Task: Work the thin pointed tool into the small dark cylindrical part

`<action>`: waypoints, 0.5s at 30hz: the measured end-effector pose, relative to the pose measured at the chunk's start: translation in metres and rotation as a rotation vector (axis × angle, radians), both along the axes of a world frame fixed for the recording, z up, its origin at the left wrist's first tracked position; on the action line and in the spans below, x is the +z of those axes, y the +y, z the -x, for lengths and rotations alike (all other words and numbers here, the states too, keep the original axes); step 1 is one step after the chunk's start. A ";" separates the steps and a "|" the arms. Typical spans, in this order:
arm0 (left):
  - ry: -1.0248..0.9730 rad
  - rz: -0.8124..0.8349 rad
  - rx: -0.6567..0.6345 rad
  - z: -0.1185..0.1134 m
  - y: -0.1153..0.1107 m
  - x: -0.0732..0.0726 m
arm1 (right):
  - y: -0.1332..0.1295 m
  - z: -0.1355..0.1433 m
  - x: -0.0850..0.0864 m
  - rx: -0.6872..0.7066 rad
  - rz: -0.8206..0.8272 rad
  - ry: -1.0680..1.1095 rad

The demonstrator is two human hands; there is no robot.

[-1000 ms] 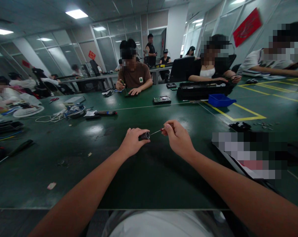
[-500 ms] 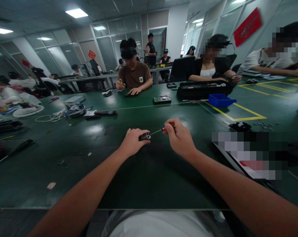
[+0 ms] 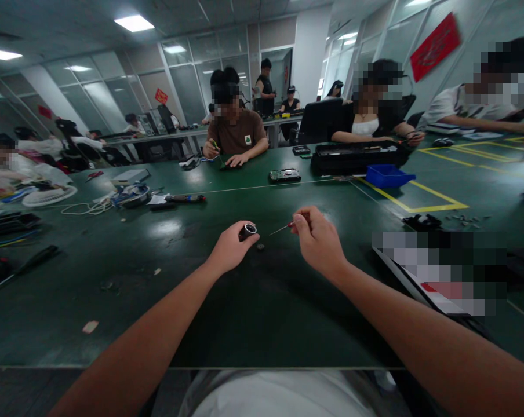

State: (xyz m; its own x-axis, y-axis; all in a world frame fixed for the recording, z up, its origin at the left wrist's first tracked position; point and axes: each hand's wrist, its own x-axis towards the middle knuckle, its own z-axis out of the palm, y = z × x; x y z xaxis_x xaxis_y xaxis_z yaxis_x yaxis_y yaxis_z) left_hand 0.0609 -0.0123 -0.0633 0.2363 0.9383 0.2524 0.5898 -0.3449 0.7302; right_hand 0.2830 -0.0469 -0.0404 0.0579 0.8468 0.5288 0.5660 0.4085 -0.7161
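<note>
My left hand (image 3: 232,249) is closed around a short black cylinder (image 3: 243,234), whose pale-rimmed open end (image 3: 250,228) faces up and toward the right. In my right hand (image 3: 317,238) a thin screwdriver (image 3: 280,229) is pinched by its red handle, the slim metal shaft pointing left and down. Its tip is apart from the cylinder. On the table just below the gap between my hands lies a small dark round piece (image 3: 261,247). What is inside the cylinder cannot be made out.
Across the green table (image 3: 244,324) lie a circuit-board device (image 3: 285,175), a blue tray (image 3: 388,176) and a long black unit (image 3: 360,157). A black pen-like tool (image 3: 186,198) lies at left. Small dark parts (image 3: 422,222) are at right. Several people sit around.
The cylinder has shifted slightly left and turned its open end upward. The screwdriver tip has come away from it. A small dark round piece now lies on the table below.
</note>
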 end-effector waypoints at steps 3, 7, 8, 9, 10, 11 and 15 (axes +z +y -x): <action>-0.101 0.070 0.016 0.000 -0.001 0.002 | -0.001 0.000 0.000 0.014 0.002 0.011; 0.019 0.072 0.026 0.000 -0.005 0.006 | -0.002 0.001 0.001 0.025 -0.004 0.011; 0.078 0.060 0.025 0.000 -0.006 0.007 | -0.003 0.001 0.001 0.027 -0.008 0.012; 0.134 0.049 0.019 -0.001 -0.007 0.007 | -0.003 0.001 0.001 0.030 -0.013 0.013; 0.187 0.039 0.006 -0.002 -0.007 0.007 | -0.003 0.001 0.002 0.032 -0.019 0.014; 0.236 0.032 -0.012 -0.003 -0.007 0.006 | -0.003 0.002 0.002 0.032 -0.023 0.013; 0.432 -0.002 -0.102 -0.006 -0.005 0.000 | -0.003 0.002 0.001 0.038 -0.013 -0.005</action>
State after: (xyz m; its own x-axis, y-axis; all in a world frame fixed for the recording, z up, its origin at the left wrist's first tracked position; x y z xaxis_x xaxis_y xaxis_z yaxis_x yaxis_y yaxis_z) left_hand 0.0665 -0.0174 -0.0634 0.4121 0.9043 0.1116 0.8034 -0.4185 0.4237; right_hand 0.2810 -0.0496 -0.0389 0.0237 0.8415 0.5397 0.5534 0.4386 -0.7081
